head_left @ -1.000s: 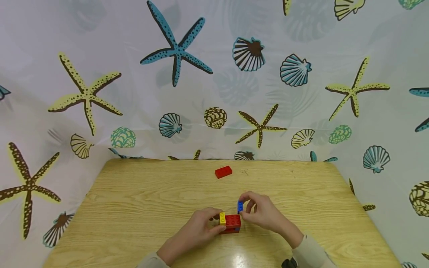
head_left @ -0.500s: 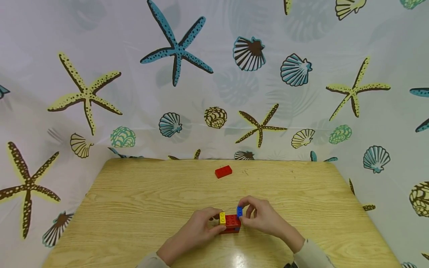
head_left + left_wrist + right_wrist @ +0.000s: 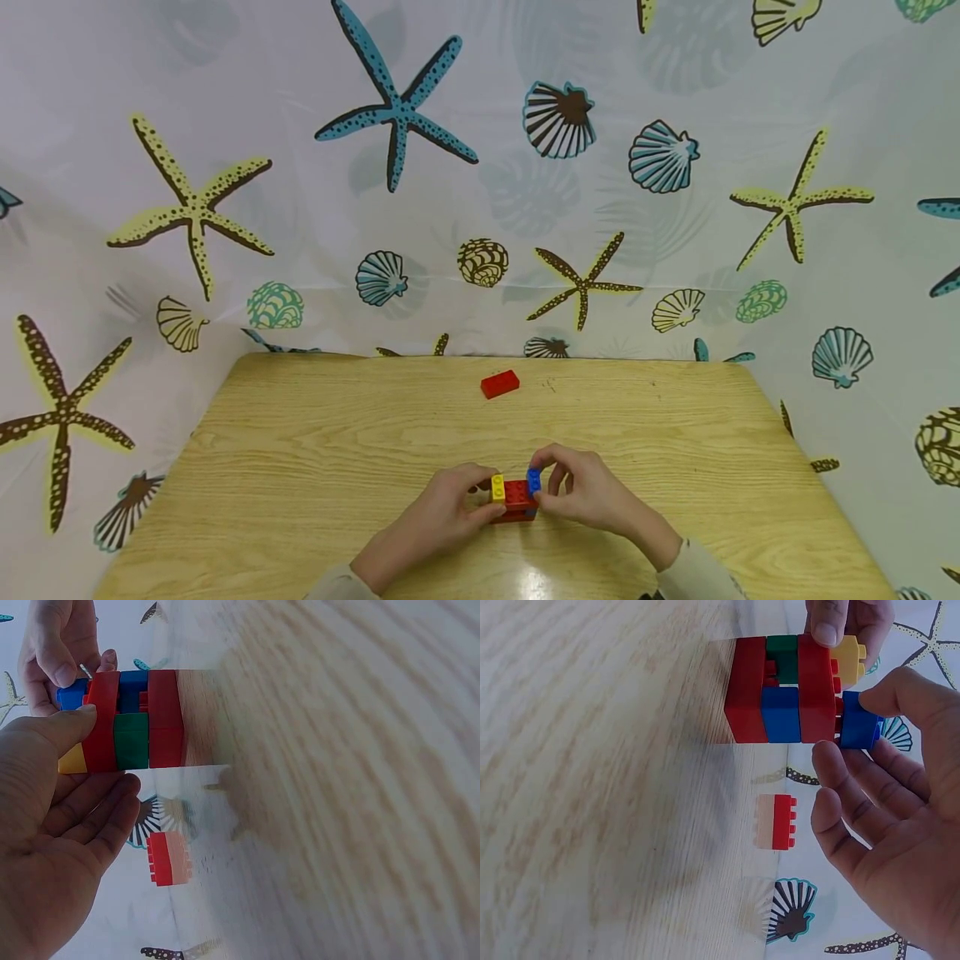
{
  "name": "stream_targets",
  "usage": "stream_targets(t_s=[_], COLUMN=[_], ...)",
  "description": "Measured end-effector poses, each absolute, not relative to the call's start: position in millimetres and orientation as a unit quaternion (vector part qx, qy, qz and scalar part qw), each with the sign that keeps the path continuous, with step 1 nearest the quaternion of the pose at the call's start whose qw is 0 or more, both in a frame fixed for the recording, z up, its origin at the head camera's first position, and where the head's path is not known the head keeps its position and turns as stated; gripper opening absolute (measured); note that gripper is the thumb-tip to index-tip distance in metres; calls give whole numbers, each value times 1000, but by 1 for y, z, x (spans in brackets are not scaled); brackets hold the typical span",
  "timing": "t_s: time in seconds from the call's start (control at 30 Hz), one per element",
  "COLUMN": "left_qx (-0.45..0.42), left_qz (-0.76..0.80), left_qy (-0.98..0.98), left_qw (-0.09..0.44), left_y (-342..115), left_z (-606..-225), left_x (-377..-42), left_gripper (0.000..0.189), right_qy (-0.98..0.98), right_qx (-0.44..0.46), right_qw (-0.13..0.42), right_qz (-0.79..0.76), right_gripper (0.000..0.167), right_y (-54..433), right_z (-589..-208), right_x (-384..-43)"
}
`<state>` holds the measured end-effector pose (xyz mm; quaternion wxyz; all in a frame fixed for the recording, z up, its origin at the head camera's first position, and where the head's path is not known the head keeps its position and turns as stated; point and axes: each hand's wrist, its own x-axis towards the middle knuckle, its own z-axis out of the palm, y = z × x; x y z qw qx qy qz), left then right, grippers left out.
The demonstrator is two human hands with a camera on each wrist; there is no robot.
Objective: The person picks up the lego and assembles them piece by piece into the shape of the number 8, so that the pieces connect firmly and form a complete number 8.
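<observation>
A small stack of building bricks stands on the table: a red base brick [image 3: 746, 690], a green brick [image 3: 132, 741] and a blue brick [image 3: 781, 715] over it with a gap between, then an upper red brick [image 3: 517, 493]. On the stack's left end sits a yellow brick [image 3: 498, 488]; my left hand [image 3: 448, 508] pinches it and the upper red brick there. My right hand [image 3: 588, 490] pinches a small blue brick [image 3: 534, 482] at the right end of the top. In the right wrist view a narrow gap with red studs shows under this blue brick [image 3: 859, 720].
Another red brick [image 3: 500, 384] lies farther back on the wooden table [image 3: 337, 433]. A white cloth [image 3: 480, 208] printed with starfish and shells hangs behind the table and along both sides.
My right hand has brought the blue brick toward me and slightly left, from behind the stack's right corner onto its right end. My left hand has stayed in place on the stack.
</observation>
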<state>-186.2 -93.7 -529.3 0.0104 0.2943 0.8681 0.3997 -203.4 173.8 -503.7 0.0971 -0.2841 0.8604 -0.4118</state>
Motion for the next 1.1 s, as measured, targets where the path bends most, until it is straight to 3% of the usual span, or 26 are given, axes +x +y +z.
stream_targets(t_s=[1.1], left_qx=[297], left_qz=[397], left_qy=[869], left_qw=[11], left_y=[-93], left_z=[-533], left_x=[-188], left_gripper=[39], right_qy=[851], right_qx=[-276], right_qw=[115], right_qz=[-432], right_gripper=[28], right_y=[175], right_z=[-504], right_x=[-200])
